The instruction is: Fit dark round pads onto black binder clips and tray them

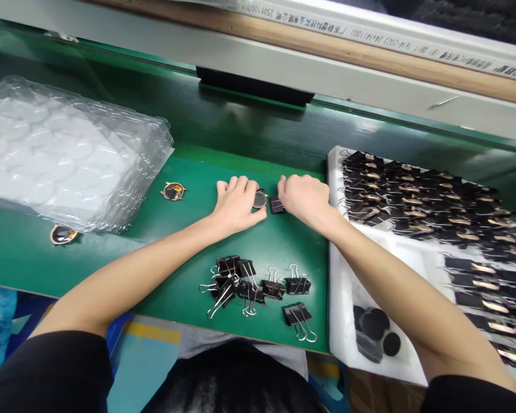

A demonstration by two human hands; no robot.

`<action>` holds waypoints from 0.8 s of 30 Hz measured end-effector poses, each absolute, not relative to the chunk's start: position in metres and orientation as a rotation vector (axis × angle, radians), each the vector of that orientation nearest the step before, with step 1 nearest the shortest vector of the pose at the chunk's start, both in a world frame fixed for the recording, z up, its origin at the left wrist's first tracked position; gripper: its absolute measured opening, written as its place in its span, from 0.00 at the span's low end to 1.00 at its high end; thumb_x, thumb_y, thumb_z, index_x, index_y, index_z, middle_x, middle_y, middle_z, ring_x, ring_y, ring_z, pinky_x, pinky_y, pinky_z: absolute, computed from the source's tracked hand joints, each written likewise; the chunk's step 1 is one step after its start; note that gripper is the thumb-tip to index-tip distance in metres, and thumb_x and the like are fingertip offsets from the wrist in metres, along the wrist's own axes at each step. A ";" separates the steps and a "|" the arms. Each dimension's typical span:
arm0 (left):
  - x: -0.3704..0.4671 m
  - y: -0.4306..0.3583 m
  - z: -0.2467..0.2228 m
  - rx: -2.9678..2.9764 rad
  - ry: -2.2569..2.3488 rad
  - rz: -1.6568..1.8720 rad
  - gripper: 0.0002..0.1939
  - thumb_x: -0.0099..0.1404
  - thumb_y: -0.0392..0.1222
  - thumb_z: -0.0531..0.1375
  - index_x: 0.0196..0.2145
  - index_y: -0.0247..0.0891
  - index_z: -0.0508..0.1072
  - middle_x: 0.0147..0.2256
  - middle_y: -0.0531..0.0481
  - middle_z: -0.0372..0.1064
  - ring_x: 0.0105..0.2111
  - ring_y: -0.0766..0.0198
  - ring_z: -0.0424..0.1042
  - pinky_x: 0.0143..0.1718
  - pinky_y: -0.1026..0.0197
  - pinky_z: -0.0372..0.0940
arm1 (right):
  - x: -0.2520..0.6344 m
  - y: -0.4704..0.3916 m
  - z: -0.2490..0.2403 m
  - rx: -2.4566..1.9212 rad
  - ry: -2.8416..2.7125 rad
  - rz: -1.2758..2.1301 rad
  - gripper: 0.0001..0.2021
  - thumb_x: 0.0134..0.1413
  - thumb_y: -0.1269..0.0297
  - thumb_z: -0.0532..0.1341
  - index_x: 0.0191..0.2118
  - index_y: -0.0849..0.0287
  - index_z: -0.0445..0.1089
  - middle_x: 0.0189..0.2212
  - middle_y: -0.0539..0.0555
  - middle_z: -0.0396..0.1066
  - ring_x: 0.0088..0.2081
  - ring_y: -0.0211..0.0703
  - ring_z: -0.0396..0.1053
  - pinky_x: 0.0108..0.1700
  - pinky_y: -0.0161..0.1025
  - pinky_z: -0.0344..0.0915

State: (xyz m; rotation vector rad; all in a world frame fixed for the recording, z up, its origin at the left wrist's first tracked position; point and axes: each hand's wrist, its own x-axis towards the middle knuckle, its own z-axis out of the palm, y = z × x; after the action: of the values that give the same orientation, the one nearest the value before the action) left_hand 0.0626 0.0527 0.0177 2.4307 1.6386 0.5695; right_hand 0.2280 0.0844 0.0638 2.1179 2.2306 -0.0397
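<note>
My left hand [236, 206] is closed around a round watch case [260, 199] with a dark disc in it, fingers at its far side and thumb at its near side. Just right of the case is a black binder clip [276, 205], gripped by my right hand [304, 196], whose curled fingers hide its handles. Clip and case are very close; whether they touch I cannot tell. Nearer to me lie several loose black binder clips [251, 291] with wire handles. Left of my left hand rests another watch case [173, 191] with a dark and gold-coloured face.
Stacked clear plastic trays [146, 166] stand at the left, with one more watch case [63, 234] by their front edge. At the right, a white foam tray [339, 321] holds rows of clipped watch cases [413, 198] and loose dark discs [374, 324]. A ledge [258, 51] spans the back.
</note>
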 end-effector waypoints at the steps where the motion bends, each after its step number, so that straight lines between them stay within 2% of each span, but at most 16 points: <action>1: 0.063 0.053 0.018 2.431 1.638 0.569 0.18 0.65 0.51 0.59 0.47 0.36 0.72 0.46 0.37 0.70 0.48 0.43 0.65 0.45 0.45 0.55 | 0.228 0.086 0.063 2.174 2.198 -0.066 0.27 0.71 0.57 0.46 0.41 0.68 0.80 0.38 0.76 0.77 0.41 0.67 0.78 0.39 0.51 0.70; 5: 0.062 0.054 0.016 2.428 1.636 0.572 0.18 0.65 0.51 0.59 0.47 0.37 0.72 0.45 0.37 0.70 0.48 0.43 0.65 0.45 0.45 0.54 | 0.232 0.095 0.063 2.239 2.136 -0.227 0.27 0.70 0.50 0.49 0.40 0.67 0.79 0.36 0.75 0.77 0.41 0.68 0.77 0.41 0.55 0.71; 8: 0.061 0.055 0.016 2.435 1.627 0.567 0.18 0.65 0.51 0.60 0.47 0.36 0.72 0.46 0.38 0.70 0.48 0.44 0.65 0.45 0.46 0.54 | 0.237 0.101 0.067 2.262 2.148 -0.333 0.34 0.70 0.42 0.44 0.39 0.66 0.77 0.38 0.75 0.76 0.45 0.70 0.75 0.46 0.61 0.68; 10: 0.061 0.055 0.016 2.440 1.623 0.564 0.18 0.65 0.51 0.60 0.47 0.36 0.72 0.46 0.38 0.70 0.48 0.44 0.65 0.45 0.46 0.54 | 0.240 0.104 0.066 2.321 2.252 -0.368 0.35 0.70 0.40 0.40 0.43 0.64 0.75 0.43 0.74 0.74 0.49 0.71 0.72 0.50 0.64 0.66; 14: 0.061 0.054 0.017 2.437 1.630 0.560 0.17 0.66 0.51 0.59 0.46 0.37 0.72 0.45 0.38 0.70 0.47 0.44 0.65 0.45 0.46 0.54 | 0.243 0.114 0.048 2.527 2.428 -0.385 0.24 0.71 0.47 0.42 0.51 0.55 0.68 0.52 0.68 0.67 0.56 0.67 0.64 0.56 0.66 0.60; 17: 0.061 0.054 0.018 2.436 1.635 0.554 0.17 0.66 0.51 0.59 0.47 0.38 0.72 0.45 0.38 0.70 0.48 0.44 0.65 0.45 0.46 0.54 | 0.245 0.120 0.025 2.567 2.415 -0.430 0.18 0.70 0.54 0.45 0.55 0.53 0.64 0.56 0.67 0.62 0.60 0.67 0.58 0.58 0.69 0.56; 24: 0.060 0.054 0.017 2.446 1.551 0.562 0.16 0.67 0.53 0.60 0.45 0.38 0.72 0.44 0.42 0.72 0.47 0.47 0.67 0.46 0.47 0.52 | 0.250 0.120 0.001 2.610 2.269 -0.318 0.23 0.64 0.65 0.49 0.62 0.58 0.60 0.64 0.71 0.52 0.65 0.69 0.48 0.60 0.71 0.50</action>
State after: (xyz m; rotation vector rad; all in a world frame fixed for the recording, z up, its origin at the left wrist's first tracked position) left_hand 0.0598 0.0537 0.0173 2.4455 1.5515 0.5616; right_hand 0.2501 0.1204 0.0011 2.6104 2.2686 -0.3181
